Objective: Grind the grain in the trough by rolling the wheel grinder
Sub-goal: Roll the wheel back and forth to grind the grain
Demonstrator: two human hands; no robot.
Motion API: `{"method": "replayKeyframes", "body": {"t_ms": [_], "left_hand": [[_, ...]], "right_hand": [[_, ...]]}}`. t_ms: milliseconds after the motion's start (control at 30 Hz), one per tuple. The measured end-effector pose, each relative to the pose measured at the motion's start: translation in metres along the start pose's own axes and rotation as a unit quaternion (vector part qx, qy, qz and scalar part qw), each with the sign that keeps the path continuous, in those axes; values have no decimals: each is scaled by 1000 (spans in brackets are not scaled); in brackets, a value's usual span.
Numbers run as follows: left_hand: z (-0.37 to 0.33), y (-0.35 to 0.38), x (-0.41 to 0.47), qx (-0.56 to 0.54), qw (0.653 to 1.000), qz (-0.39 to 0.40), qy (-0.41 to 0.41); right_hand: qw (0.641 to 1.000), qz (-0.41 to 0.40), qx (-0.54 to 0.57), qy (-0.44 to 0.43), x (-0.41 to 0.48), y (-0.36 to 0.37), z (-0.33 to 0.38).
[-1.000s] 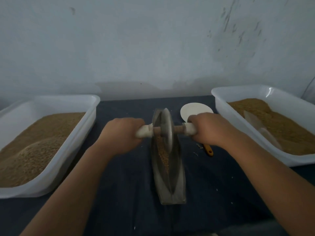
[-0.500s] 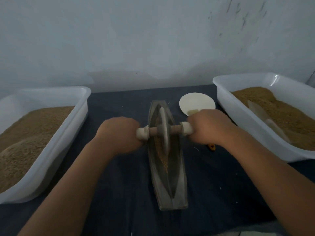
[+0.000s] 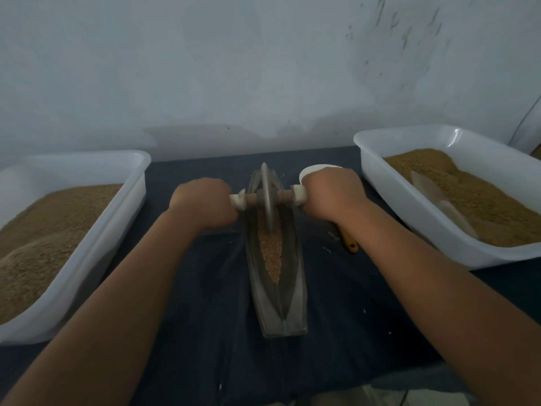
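Wheel grinder (image 3: 268, 183) stands upright in the trough (image 3: 292, 303), up at its 12 o'clock end, rim down in the grain (image 3: 270, 250). The trough lies lengthwise on the counter (image 3: 205, 288), running 12 to 6 in front of me.

Left hand (image 3: 202, 202) is fisted around the pale axle end at 9 o'clock of the wheel. Right hand (image 3: 330, 194) is fisted around the matching end at 3 o'clock. Both grips sit close against the disc.

Handling, my judgement: the disc looks like metal or stone, so rigid and heavy, and its weight should do the crushing. The rim is thin and may tip sideways unless both ends are pressed evenly. The handles look smooth, so a full wrap beats a fingertip hold. The grain is loose and light and could spill over the trough lip.

A grain tub (image 3: 111, 241) sits at 9 o'clock and a second tub (image 3: 424, 230) at 3 o'clock. A white dish (image 3: 314, 169) is at 1 o'clock, partly behind my right hand, and an orange-handled tool (image 3: 349, 243) lies just under my right wrist
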State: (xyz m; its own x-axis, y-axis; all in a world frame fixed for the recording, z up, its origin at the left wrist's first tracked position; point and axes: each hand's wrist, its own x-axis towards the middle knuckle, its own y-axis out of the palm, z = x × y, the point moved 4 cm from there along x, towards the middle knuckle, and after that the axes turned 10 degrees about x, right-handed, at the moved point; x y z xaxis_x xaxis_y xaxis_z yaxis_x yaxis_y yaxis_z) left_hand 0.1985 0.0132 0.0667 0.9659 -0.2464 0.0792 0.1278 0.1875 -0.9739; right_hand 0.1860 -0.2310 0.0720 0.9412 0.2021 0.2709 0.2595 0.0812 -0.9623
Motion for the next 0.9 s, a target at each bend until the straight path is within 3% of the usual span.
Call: {"method": "replayKeyframes", "body": {"t_ms": [67, 233, 300, 433, 500, 667, 767, 900], "left_hand": [[-3, 4, -15, -5, 1000, 14, 19], [-8, 14, -51, 56, 995, -5, 81], [-7, 15, -45, 53, 995, 11, 80], [3, 9, -4, -3, 1000, 9, 5], [10, 10, 10, -38, 999, 16, -25], [5, 19, -11, -68, 996, 52, -12], [1, 26, -48, -60, 993, 92, 34], [-2, 27, -76, -36, 995, 69, 60]], "right_hand": [[1000, 17, 11, -15, -14, 0, -1], [985, 151, 86, -15, -70, 12, -14], [986, 145, 84, -21, -70, 12, -14], [999, 16, 11, -29, -19, 5, -4], [1000, -5, -14, -25, 7, 3, 1], [999, 13, -28, -44, 2, -6, 5], [993, 100, 20, -53, -35, -5, 4], [987, 134, 43, -81, -64, -5, -5]]}}
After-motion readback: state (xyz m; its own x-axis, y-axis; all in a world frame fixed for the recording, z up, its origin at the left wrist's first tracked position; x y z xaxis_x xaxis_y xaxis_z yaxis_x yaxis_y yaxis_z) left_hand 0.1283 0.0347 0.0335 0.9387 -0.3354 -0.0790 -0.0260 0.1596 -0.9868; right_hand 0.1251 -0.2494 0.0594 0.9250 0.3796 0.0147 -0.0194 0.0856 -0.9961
